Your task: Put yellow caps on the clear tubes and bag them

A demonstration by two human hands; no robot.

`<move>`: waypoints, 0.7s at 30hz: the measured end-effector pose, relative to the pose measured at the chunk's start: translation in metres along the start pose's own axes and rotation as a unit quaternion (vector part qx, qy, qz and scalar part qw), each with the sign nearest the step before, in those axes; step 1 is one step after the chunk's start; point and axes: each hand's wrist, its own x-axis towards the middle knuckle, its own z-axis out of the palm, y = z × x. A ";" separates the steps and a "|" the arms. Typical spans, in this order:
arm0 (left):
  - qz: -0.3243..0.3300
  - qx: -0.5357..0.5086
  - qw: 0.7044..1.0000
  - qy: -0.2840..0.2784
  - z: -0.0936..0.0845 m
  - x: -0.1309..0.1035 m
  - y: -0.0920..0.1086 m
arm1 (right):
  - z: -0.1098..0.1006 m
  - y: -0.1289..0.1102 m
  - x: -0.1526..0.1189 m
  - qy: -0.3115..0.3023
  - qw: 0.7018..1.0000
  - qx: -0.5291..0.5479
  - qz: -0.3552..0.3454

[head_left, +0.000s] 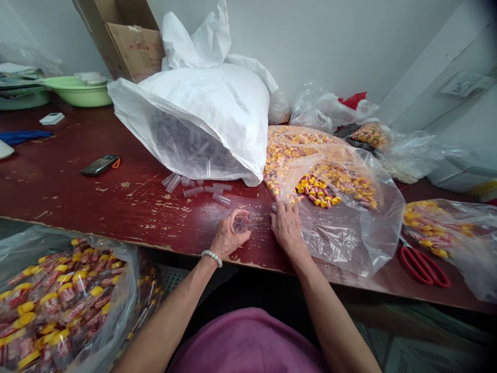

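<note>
My left hand (229, 233), a beaded bracelet at its wrist, is curled around clear plastic tubes (241, 223) with their open ends facing up. To its right, my right hand (287, 227) lies low over the table with fingers bent, at the edge of a clear plastic bag. A small see-through piece (274, 207) shows by its fingertips; its kind is unclear. Inside that bag's opening are yellow caps with red-and-white printed pieces (318, 191). Loose clear tubes (221, 199) lie beyond my left hand, before a white sack (209, 103) full of such tubes.
At lower left, a large bag holds yellow-capped filled tubes (66, 290). Red-handled scissors (423, 267) lie on the right beside another bag of caps (442, 228). A phone (101, 165), a green basin (81, 93) and a cardboard box (135, 49) stand on the left.
</note>
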 end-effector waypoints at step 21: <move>0.071 -0.041 0.994 -0.075 0.004 0.000 -0.001 | 0.028 -0.027 -0.046 -0.157 0.909 0.387 -0.008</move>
